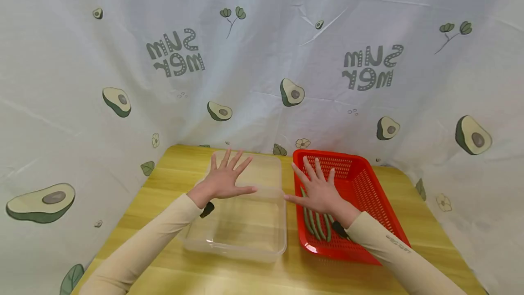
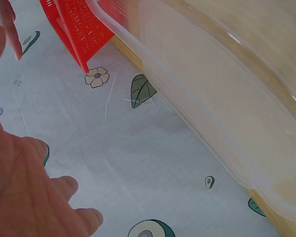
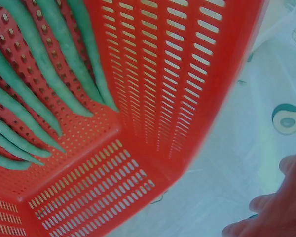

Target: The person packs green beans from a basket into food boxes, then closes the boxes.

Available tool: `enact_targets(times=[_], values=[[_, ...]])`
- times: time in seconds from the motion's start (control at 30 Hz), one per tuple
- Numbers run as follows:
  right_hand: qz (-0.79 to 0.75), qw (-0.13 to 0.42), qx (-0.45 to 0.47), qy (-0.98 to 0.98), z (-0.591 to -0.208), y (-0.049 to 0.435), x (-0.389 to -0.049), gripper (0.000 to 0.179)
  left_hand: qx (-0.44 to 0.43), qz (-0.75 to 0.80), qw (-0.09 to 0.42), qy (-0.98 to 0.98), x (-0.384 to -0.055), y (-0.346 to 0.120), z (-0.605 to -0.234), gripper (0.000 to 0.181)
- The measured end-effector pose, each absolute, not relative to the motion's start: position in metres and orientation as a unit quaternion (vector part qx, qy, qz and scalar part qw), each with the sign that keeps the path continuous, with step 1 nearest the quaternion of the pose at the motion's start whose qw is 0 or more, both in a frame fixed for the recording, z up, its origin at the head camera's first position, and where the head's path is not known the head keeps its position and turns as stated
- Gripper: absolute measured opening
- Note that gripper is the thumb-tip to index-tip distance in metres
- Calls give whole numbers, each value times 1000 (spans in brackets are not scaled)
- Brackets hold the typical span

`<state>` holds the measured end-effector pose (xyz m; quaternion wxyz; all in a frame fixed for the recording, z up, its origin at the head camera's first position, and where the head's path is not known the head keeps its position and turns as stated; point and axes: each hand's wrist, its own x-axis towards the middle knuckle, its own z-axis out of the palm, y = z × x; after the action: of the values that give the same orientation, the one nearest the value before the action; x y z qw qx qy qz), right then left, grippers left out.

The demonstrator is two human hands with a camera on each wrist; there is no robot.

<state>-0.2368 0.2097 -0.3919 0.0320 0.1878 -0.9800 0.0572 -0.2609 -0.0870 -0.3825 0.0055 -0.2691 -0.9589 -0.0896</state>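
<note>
My left hand, fingers spread wide, is held above a clear plastic container and grips nothing. Over the left side of a red slotted basket is my right hand, its fingers likewise spread and holding nothing. Several long green beans lie side by side in the basket, partly covered by the right hand and wrist in the head view. From the right wrist, the green beans show lengthwise on the perforated basket floor. A frosted plastic piece shows behind the container; whether it is a lid or second box I cannot tell.
Both containers stand on a yellow wood-grain table, the basket to the right of the clear one. A white cloth printed with avocados and lettering hangs behind the table and along its sides.
</note>
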Motion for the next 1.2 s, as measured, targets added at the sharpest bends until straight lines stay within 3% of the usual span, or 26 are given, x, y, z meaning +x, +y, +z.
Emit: enact_targets(times=[0.13, 0.3, 0.47, 0.6, 0.77, 0.87, 1.2], values=[[90, 47, 186, -977, -391, 214, -238, 88, -270, -130, 58, -952, -258, -98, -387, 78], [131, 81, 174, -973, -392, 219, -237, 44, -234, -235, 132, -934, -247, -117, -396, 37], [166, 97, 158, -969, -390, 228, -233, 24, -192, -314, 159, -916, -232, -139, -404, 23], [191, 84, 143, -968, -391, 239, -231, 25, -170, -332, 137, -918, -219, -162, -414, 38], [223, 56, 113, -967, -396, 256, -231, 29, -152, -353, 63, -921, -199, -189, -434, 88], [243, 42, 94, -964, -398, 266, -230, 33, -147, -375, 27, -915, -188, -200, -448, 106], [309, -26, 17, -950, -397, 294, -237, 39, -140, -409, -2, -902, -169, -208, -482, 126]])
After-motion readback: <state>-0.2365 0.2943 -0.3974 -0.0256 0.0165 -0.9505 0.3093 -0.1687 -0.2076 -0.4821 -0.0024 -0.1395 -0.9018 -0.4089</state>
